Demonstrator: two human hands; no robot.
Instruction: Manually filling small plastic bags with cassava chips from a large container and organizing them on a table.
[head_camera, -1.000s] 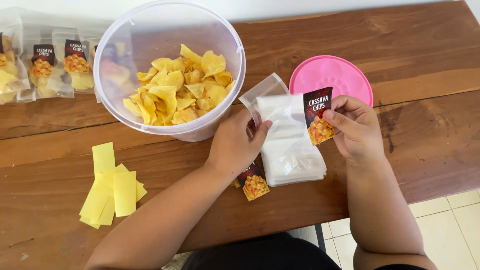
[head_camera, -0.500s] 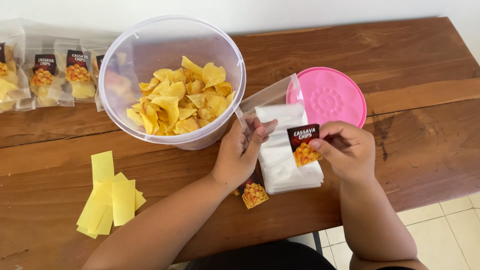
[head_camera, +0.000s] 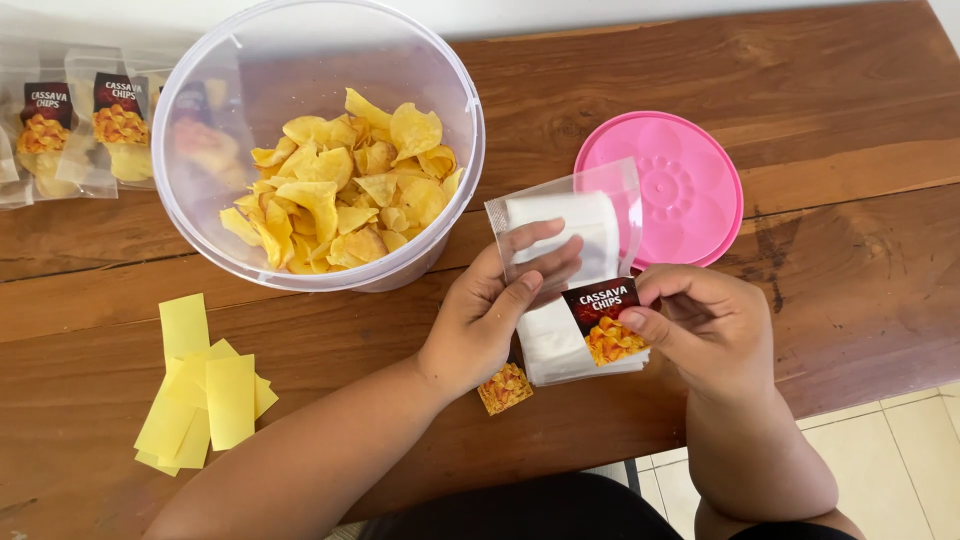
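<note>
Holding a clear bag above the bag stack, the left hand has its fingers clamped on it. Right hand fingers pinch a label just below the bag. Nearby on the worktop: chip tub, pink lid, yellow slips.

Both forearms come up from the lower edge bare, with no sleeve reaching as far as the elbows; the left hand carries no ring, watch or bracelet; the right hand is likewise unadorned, its wrist plain; fingernails on both are short and unpainted; the forearms are full and rounded; between them, at the bottom edge, shows a strip of dark, near-black clothing, plain and without visible pattern.
</note>
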